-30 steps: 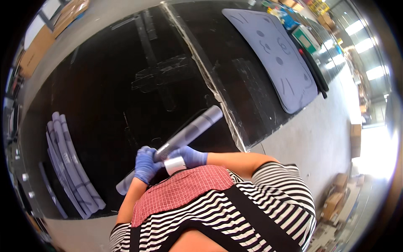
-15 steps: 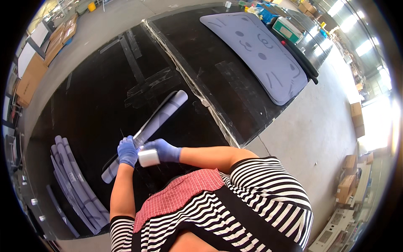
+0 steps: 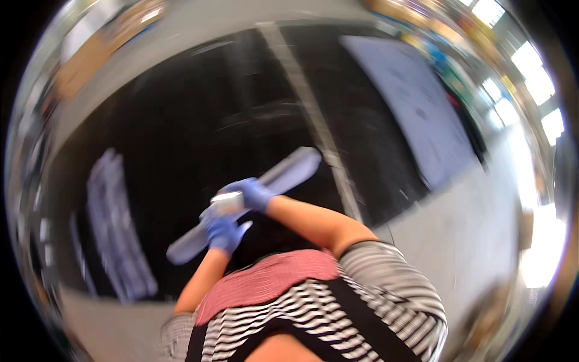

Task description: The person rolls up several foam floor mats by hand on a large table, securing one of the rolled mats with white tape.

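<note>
A rolled grey-blue mat lies slantwise on the black table in front of me. My left hand, in a blue glove, is closed over the roll near its middle, with the thumb sticking out to the right. My right hand, also gloved in blue, is just beyond it over the roll. It grips a whitish, shiny roll of tape, which covers part of the mat and the left fingertips. Motion blur hides the finer detail of the fingers.
Several rolled mats lie at the left of the black table. A pale seam strip crosses it. At the far right rests a flat grey-blue mat, with blurred coloured items behind it. Grey floor borders the right side.
My right hand has lifted the tape from the near side of the rolled mat to over it. My left hand has shifted its place on the roll. The whole view has swung and blurred.
</note>
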Demonstrator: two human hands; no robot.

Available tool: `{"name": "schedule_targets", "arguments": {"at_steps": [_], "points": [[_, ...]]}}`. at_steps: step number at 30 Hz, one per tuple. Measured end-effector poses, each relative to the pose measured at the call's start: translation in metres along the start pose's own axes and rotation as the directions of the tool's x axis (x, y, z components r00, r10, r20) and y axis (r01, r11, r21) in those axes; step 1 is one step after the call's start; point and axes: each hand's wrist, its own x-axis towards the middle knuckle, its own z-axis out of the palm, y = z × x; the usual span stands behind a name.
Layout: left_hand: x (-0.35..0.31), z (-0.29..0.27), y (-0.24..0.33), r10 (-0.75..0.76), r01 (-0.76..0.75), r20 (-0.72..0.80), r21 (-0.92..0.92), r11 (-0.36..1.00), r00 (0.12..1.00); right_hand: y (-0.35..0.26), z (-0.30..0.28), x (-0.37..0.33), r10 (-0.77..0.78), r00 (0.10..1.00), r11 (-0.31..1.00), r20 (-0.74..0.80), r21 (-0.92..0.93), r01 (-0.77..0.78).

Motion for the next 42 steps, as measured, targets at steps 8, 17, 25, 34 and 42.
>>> {"name": "schedule_targets", "arguments": {"at_steps": [8, 17, 25, 34, 42], "points": [[0.048, 0.017, -0.053, -0.154, 0.201, 0.412, -0.071, 0.977, 0.898, -0.021, 0.018, -0.037, -0.159, 0.987, 0.974, 0.010, -0.163, 0.158], [0.033, -0.102, -0.155, -0.388, 0.425, 0.224, -0.155, 0.892, 0.894, -0.029, -0.015, -0.154, 0.454, 0.857, 0.872, -0.243, 0.320, -0.371], [-0.015, -0.209, -0.348, -0.838, 0.837, -0.013, 0.048, 0.545, 0.546, 0.037, -0.118, -0.254, 0.428, 0.656, 0.856, -0.622, 0.047, -0.514], [-0.029, -0.135, -0.361, -0.609, 0.593, -0.076, 0.350, 0.725, 0.789, 0.057, -0.110, -0.366, 0.530, 0.425, 0.825, -0.734, 0.330, -0.458], [-0.065, -0.110, -0.349, -0.791, 0.551, 0.023, 0.705, 0.447, 0.612, 0.026, -0.199, -0.418, 0.356, 0.269, 0.494, -0.895, -0.064, -0.867]]}}
